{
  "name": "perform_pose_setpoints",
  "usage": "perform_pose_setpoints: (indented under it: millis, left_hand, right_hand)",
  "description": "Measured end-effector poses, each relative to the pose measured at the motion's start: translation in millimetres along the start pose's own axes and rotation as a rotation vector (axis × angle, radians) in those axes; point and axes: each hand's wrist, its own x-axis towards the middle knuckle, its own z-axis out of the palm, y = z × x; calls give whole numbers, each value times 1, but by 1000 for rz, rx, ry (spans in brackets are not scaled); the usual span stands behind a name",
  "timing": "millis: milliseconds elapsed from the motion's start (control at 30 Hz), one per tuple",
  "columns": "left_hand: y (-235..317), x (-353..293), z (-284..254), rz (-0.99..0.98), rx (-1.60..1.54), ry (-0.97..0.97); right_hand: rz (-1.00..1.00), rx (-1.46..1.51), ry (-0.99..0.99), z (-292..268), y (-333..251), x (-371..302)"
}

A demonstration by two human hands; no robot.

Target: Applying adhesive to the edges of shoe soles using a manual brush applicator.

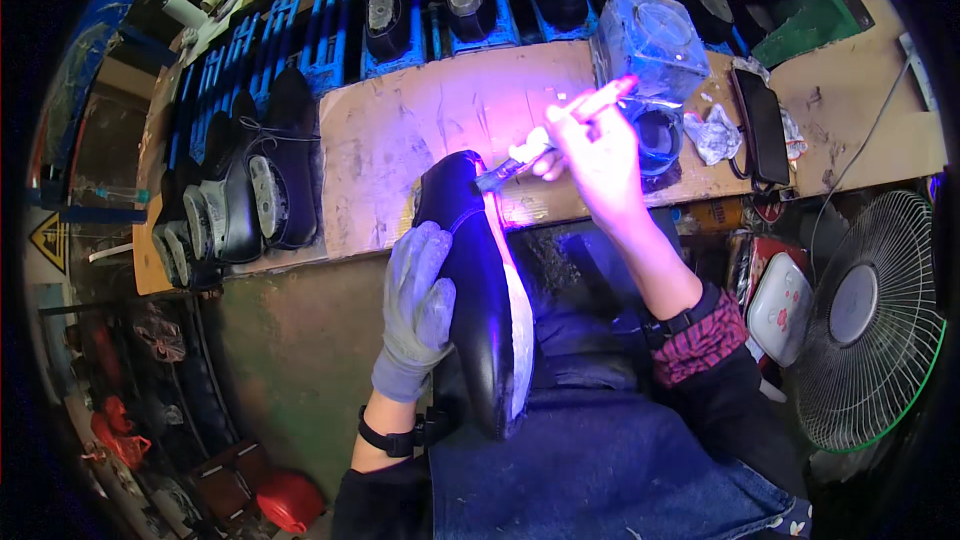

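Observation:
A black leather shoe [472,300] stands on end before me, its pale underside edge facing right and its upper end by the table's front. My left hand [415,290], in a grey glove, is closed around the shoe's left side. In the bare fingers of my right hand [600,155] is a brush [515,162], pinched by its handle. Its dark bristles lie at the shoe's edge near the upper end, where bright violet light falls; whether they touch cannot be made out. A small round pot [657,147] stands right of my right hand.
Several black shoes [280,205] lean together at the table's left. More sit on a blue rack [380,60] along the back. A box wrapped in clear plastic [655,40] stands behind the pot, with crumpled tissue [713,135] and a black phone-like case [760,125] beside. A fan [860,310] is at right.

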Motion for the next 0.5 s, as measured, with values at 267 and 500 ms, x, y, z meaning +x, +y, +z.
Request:
perform_pose_setpoints:
  millis: [267, 500]
  left_hand:
    - [-2, -5, -2, -175, -102, -77]
    - [-2, -9, -1, -184, -106, -77]
  right_hand:
    - [163, -14, -68, -1, -9, -23]
    - [15, -159, 4, 13, 21, 28]
